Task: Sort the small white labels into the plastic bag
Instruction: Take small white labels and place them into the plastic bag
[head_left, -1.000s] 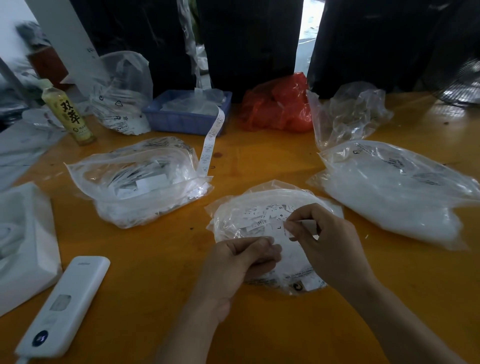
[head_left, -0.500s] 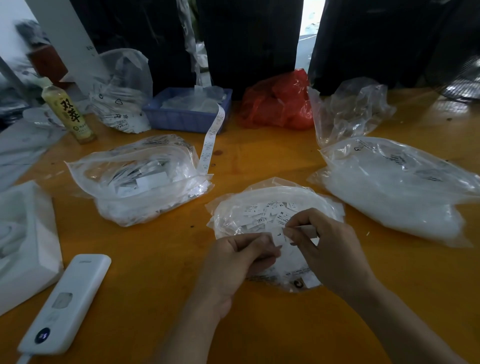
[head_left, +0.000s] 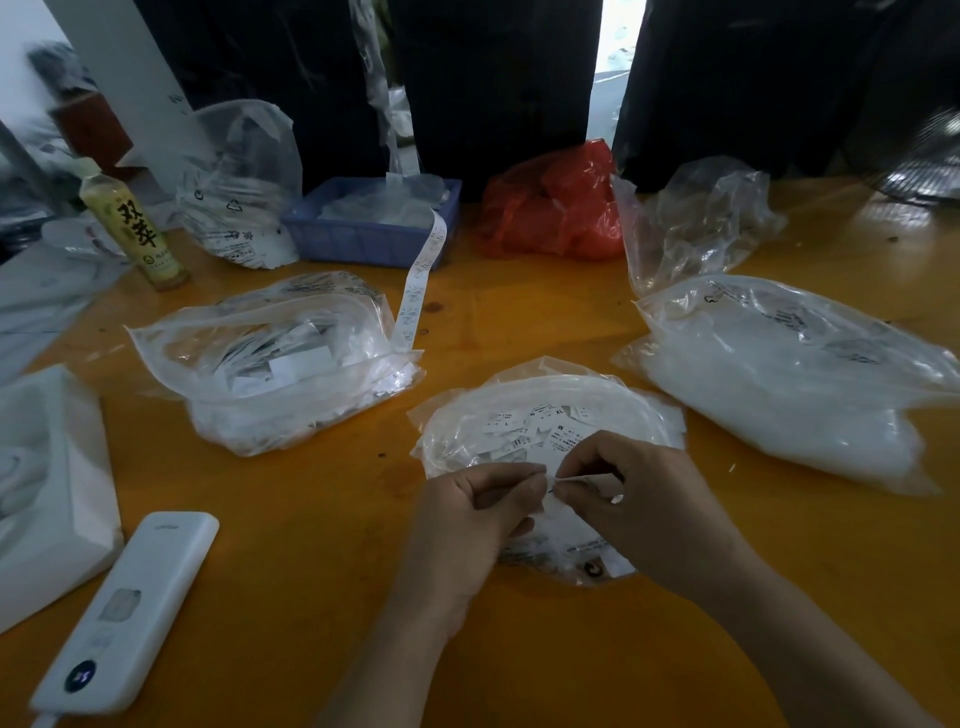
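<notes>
Two hands of mine meet over an orange table (head_left: 519, 322) backed by dark hanging cloth: my left hand (head_left: 480, 512) and right hand (head_left: 639, 506) each pinch a small white label (head_left: 563, 480) above the open plastic bag (head_left: 452, 441) of labels lying just before me. Around it lie a fuller clear bag (head_left: 270, 358), a white-filled bag (head_left: 789, 379), a red bag (head_left: 553, 202), a blue basket (head_left: 363, 241) trailing a label strip (head_left: 418, 291), a bottle (head_left: 132, 228) printed 双萃, and a white device (head_left: 130, 608). Loose labels read L, XL, M.
</notes>
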